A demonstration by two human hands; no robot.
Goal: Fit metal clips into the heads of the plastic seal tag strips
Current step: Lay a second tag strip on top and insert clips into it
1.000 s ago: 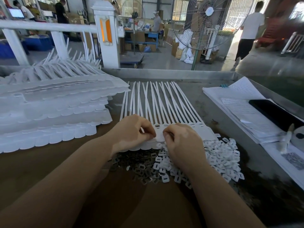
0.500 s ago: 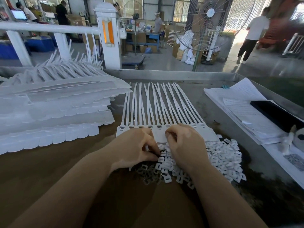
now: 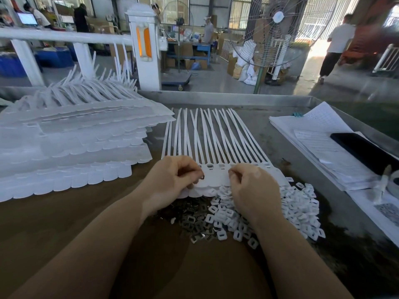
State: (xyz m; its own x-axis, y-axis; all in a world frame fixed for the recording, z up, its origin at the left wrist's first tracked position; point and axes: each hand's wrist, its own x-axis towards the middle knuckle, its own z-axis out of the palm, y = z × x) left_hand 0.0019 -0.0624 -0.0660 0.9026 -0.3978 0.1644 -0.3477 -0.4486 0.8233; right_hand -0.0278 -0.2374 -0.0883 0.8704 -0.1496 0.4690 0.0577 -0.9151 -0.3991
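A sheet of joined white seal tag strips [image 3: 216, 134] lies in the middle of the table, tails fanned away from me and heads [image 3: 217, 169] toward me. My left hand [image 3: 172, 180] is over the left heads, fingers curled, pinching a small dark metal clip [image 3: 202, 177] at its fingertips. My right hand [image 3: 252, 186] has curled fingers that pinch the head row from the right. Just below the heads lies a pile of metal clips [image 3: 194, 221]. Both hands hide part of the head row.
A heap of small white plastic caps [image 3: 300, 208] spreads right of the clips. A tall stack of white strip sheets [image 3: 64, 147] fills the left. Papers [image 3: 319, 147] and a black phone [image 3: 364, 149] lie right. The table's metal rim [image 3: 216, 99] runs behind.
My left hand went down to the clip pile, then rose back to the heads with a clip between its fingertips. My right hand stayed at the head row, shifting slightly.
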